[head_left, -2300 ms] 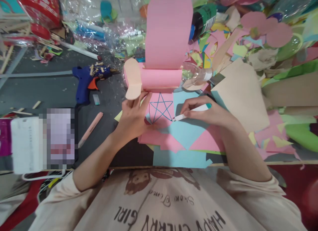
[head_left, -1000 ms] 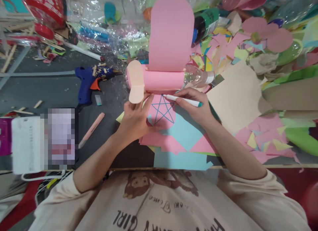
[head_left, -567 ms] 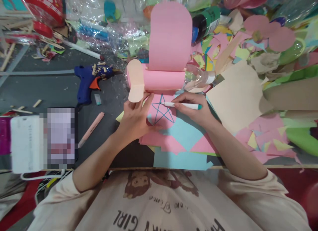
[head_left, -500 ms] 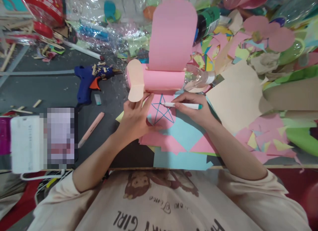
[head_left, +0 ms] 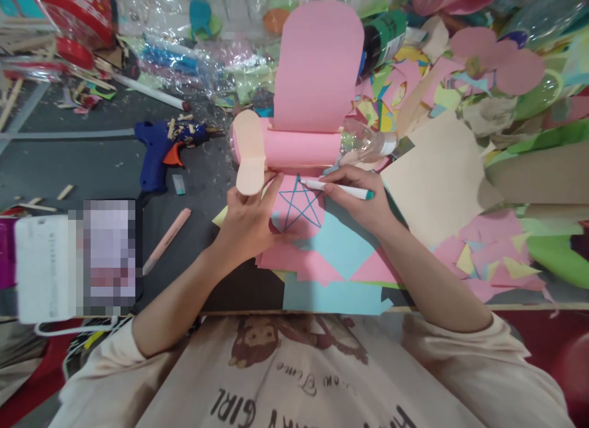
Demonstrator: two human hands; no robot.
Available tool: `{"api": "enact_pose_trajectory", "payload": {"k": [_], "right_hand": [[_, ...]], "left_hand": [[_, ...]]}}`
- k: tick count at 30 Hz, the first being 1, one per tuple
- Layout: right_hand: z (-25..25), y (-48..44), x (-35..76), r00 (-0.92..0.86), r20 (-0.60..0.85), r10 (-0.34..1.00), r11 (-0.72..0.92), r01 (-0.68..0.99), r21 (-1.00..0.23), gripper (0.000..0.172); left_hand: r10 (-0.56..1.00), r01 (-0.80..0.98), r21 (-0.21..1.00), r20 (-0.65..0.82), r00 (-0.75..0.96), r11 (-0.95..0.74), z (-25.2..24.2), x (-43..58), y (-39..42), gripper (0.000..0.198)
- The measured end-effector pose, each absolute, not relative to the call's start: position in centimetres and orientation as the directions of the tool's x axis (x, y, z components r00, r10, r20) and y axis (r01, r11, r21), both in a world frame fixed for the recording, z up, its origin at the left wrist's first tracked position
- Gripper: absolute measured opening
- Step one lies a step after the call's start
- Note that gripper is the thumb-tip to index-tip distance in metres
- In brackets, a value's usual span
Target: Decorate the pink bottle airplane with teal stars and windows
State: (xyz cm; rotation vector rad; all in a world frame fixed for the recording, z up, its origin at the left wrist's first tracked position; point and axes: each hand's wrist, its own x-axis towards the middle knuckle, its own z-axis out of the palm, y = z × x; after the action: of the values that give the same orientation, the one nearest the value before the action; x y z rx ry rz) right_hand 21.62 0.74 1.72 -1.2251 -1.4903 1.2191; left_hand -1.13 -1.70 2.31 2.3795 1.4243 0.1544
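A white marker with a green end is pinched in my right hand. Its tip touches the top point of a blue five-pointed star drawn on a rounded piece of pink paper. My left hand holds that paper steady from the left, its thumb along the lower edge and its index finger near the upper left. Some left fingertips are hidden under a peach paper strip. Just above my hands lies a clear plastic bottle wrapped in pink paper, with a large rounded pink flap standing out from it.
A blue hot glue gun lies to the left. Nearer me are a peach marker, a phone and a white box-shaped device. Blue paper lies under the work. Paper scraps and cream paper fill the right.
The marker tip has shifted up from inside the star to its top point, where the line now looks thicker. My left hand keeps its place on the paper.
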Motion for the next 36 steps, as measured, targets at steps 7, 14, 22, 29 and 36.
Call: {"api": "enact_pose_trajectory", "payload": {"k": [7, 14, 22, 29, 36], "right_hand": [[2.29, 0.59, 21.83, -0.240, 0.020, 0.971, 0.064, 0.173, -0.983, 0.019], [1.96, 0.52, 21.72, -0.126, 0.043, 0.991, 0.066, 0.191, -0.979, 0.018], [2.02, 0.65, 21.88, -0.227, 0.037, 0.973, 0.082, 0.192, -0.978, 0.019], [2.10, 0.62, 21.97, -0.176, 0.030, 0.984, 0.065, 0.199, -0.978, 0.024], [2.26, 0.58, 21.83, -0.262, 0.030, 0.965, 0.084, 0.196, -0.977, 0.022]], "left_hand": [[0.878, 0.845, 0.366, -0.130, 0.461, -0.390, 2.75, -1.00, -1.73, 0.096], [0.879, 0.843, 0.378, -0.131, 0.458, -0.383, 2.59, -1.14, -1.83, 0.092], [0.884, 0.857, 0.364, -0.152, 0.441, -0.365, 3.00, -0.80, -1.77, 0.094], [0.883, 0.848, 0.358, -0.113, 0.456, -0.391, 2.47, -0.94, -1.86, 0.097], [0.879, 0.848, 0.351, -0.121, 0.461, -0.396, 2.41, -0.96, -1.80, 0.097]]}}
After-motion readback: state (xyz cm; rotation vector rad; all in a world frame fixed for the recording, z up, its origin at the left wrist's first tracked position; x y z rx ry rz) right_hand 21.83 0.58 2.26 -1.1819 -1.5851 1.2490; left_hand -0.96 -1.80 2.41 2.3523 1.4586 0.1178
